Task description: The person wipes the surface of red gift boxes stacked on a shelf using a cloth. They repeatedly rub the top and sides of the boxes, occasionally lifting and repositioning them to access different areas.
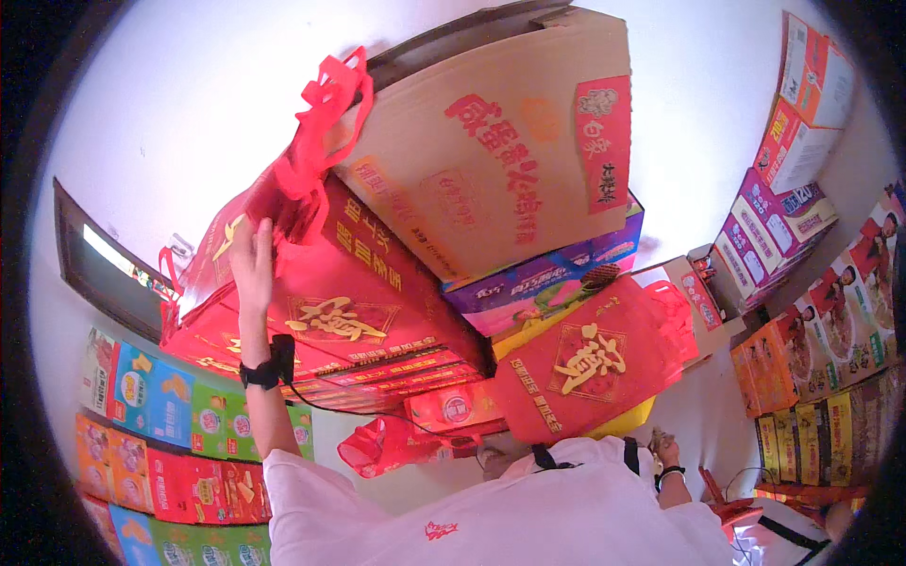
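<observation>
My left hand (251, 265), with a black device strapped at the wrist, rests against the upper edge of a red gift bag (340, 304) with gold characters. Its thumb and fingers lie near the bag's opening; whether they pinch the edge is unclear. Red ribbon-like handles (329, 127) rise just beyond the fingers. Low on the right, beside my white shirt, is my right hand (664, 453), with a dark band at its wrist. Something brownish shows at its fingers, too small to make out. Between the hands, another red gift bag (559, 361) lies tilted before me.
A large cardboard carton (495, 148) stands on a purple box (538, 283) beyond the red bags. Colourful snack boxes (191, 424) are stacked at the left. More cartons (771, 226) line the right side, above a red plastic stool (736, 509). A black cable (354, 409) runs from my left wrist.
</observation>
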The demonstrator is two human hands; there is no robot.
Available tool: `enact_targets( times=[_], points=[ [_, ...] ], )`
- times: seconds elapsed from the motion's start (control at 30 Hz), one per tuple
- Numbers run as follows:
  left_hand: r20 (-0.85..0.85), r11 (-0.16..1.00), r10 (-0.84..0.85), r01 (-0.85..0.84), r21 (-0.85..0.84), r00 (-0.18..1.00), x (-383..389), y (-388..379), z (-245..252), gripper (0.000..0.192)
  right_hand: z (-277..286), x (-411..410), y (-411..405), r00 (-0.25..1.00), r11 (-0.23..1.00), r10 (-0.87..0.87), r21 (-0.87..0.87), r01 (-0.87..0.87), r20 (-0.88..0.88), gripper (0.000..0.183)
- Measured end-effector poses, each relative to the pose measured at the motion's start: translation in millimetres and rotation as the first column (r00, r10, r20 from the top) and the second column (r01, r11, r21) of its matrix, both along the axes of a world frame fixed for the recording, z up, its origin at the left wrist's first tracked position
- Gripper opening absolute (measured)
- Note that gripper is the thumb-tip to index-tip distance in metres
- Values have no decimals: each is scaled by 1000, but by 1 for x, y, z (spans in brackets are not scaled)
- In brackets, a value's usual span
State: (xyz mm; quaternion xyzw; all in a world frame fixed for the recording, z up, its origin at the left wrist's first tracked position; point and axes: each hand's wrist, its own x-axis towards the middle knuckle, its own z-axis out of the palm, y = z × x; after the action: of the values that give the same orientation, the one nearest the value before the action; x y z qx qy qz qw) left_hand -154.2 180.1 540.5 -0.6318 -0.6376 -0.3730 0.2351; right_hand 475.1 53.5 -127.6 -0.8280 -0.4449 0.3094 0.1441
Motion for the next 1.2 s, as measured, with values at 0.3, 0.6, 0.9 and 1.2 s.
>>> enact_targets(
  times=[0.3, 0.6, 0.9, 1.2],
  points=[
    [-159, 999, -29, 23, -39, 987, 16, 3, 1, 33, 14, 32, -25, 760, 920, -344, -361, 155, -551, 51],
    [182, 974, -58, 16, 224, 982, 9, 24, 19, 28, 10, 31, -11, 807, 1000, -22, -7, 23, -590, 35],
    [627, 779, -494, -13, 627, 602, -23, 34, 3, 22, -44, 47, -18, 957, 941, 282, 215, -262, -66, 33],
    [-81, 968, 229, -218, 125, 970, 37, 26, -10, 36, -7, 12, -20, 891, 992, -107, -107, 65, -442, 39]
  ],
)
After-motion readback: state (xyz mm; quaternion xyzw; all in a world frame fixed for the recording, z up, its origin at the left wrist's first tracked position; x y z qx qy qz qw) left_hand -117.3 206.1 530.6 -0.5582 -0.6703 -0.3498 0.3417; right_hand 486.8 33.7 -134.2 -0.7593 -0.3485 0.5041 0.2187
